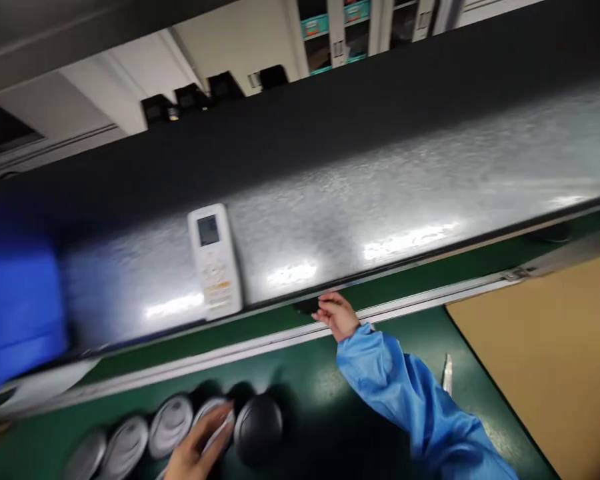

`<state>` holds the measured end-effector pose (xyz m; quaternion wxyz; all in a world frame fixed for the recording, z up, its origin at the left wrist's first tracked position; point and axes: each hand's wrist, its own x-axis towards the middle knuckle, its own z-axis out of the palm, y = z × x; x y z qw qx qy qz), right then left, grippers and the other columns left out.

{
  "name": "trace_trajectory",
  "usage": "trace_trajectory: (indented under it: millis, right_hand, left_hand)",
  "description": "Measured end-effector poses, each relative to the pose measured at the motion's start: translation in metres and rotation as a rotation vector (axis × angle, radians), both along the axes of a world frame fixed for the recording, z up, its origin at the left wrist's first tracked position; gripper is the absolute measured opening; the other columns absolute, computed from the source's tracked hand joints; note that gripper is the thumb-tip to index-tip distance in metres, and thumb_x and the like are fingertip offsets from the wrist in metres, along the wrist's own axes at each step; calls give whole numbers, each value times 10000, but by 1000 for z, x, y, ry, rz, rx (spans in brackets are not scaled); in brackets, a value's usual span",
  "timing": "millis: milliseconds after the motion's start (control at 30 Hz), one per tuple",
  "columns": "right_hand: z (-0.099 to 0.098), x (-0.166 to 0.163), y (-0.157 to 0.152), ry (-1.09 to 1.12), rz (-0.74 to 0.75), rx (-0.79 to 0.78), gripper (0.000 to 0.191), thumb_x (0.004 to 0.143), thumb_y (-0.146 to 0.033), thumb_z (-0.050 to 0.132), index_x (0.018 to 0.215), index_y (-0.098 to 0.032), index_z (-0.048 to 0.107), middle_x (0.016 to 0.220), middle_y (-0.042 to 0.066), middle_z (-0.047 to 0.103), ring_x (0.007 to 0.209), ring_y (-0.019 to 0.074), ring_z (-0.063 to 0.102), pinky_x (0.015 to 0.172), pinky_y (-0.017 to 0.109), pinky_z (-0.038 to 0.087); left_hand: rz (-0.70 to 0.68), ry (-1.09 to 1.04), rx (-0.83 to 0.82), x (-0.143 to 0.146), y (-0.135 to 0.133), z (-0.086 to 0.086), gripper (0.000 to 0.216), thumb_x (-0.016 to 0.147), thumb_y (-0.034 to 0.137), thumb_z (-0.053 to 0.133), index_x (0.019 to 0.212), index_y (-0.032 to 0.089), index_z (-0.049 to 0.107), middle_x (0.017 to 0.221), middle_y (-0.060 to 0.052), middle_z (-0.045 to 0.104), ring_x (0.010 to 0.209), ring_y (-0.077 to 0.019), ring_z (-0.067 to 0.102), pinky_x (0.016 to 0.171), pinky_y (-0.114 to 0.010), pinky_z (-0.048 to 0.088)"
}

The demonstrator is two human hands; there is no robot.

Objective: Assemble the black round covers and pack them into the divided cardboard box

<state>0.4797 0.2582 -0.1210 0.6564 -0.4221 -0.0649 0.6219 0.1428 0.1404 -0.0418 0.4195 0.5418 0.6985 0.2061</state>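
Note:
My left hand, at the bottom, has its thumb and fingers around the rim of a round silver-topped can. That can is in a slanting row with other silver-topped cans, next to a round black one. Farther forward, my right hand, in a blue sleeve, reaches to the gap below the raised shelf's front edge. Its fingertips are pinched at a dark, thin thing, mostly hidden in shadow, whose kind I cannot make out.
A white remote control lies on the grey shelf. At far left is a blurred blue bin. The green bench bears a small silvery slim item and, at right, a tan board.

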Motion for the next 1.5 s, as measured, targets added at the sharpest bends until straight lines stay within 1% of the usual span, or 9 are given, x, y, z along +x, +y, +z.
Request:
trace_trajectory:
  millis: [200,333,433,600,700,1000,1200,1333,1500]
  right_hand:
    - [69,-190,-133,528,459,-46,437,505,-316,945,795,-186,645,651,-32,645,631,105,646,745,305,600]
    - [102,-230,-186,623,896,179,503,683,-440,856,1084,-215,652,915,49,718,834,186,713,706,317,591]
    - [118,-226,-191,261,1186,503,446,862,-537,658,1167,-212,667,882,74,694,712,193,691,552,292,542]
    - [130,-219,-176,-970,523,788,297,964,-413,527,1136,-303,741,1151,105,583,1104,250,535,962,451,486]
    - [129,-234,-180,-1272,515,873,315,982,-374,485,1180,-328,726,1260,96,535,1202,278,430,1074,507,392]
    - [141,-259,-203,-1277,649,852,487,1037,-433,307,1052,-291,773,1285,55,572,1242,244,410,1124,466,355]
    - [132,-259,-231,-1457,504,892,482,999,-521,380,1386,-303,567,1471,68,475,1380,286,340,1169,540,281]
    - [114,-261,-247,-1684,663,923,884,780,-638,697,1497,-212,406,1572,177,318,1450,377,230,1176,645,154]
    - [98,-239,-241,-1632,861,710,1307,601,-694,784,1587,-210,76,1593,223,165,1423,395,266,1089,549,360]
  left_hand:
    - [309,-889,-31,18,-8,32,787,750,494,768,1445,352,427,1521,-87,449,1372,-350,434,1089,-530,422]
    - [423,-1168,-199,-23,-33,55,708,847,630,563,1414,211,494,1342,-153,612,1238,-382,566,1012,-547,484]
    - [457,-1315,-172,-47,-53,71,655,894,609,491,1365,157,542,1246,-163,668,1185,-378,602,1008,-562,479]
    - [385,-1477,-275,-66,-84,89,572,925,599,457,1303,187,578,1192,-141,688,1139,-356,623,940,-590,509]
    - [328,-1500,-347,-78,-101,88,588,917,619,461,1355,233,534,1253,-138,653,1107,-359,634,861,-593,545]
    - [204,-1420,-372,-106,-120,68,669,904,628,475,1383,161,501,1186,-209,662,992,-399,669,713,-607,572]
    - [327,-1451,-410,-101,-112,77,588,901,585,523,1278,139,590,1027,-148,727,955,-344,696,810,-515,579]
    - [472,-1291,-449,-82,-111,67,514,920,478,536,1329,168,571,1074,-101,741,987,-283,703,900,-408,570]
    - [373,-1127,-590,-42,-114,48,588,920,519,518,1421,211,495,1212,-114,699,1124,-320,654,976,-458,534]
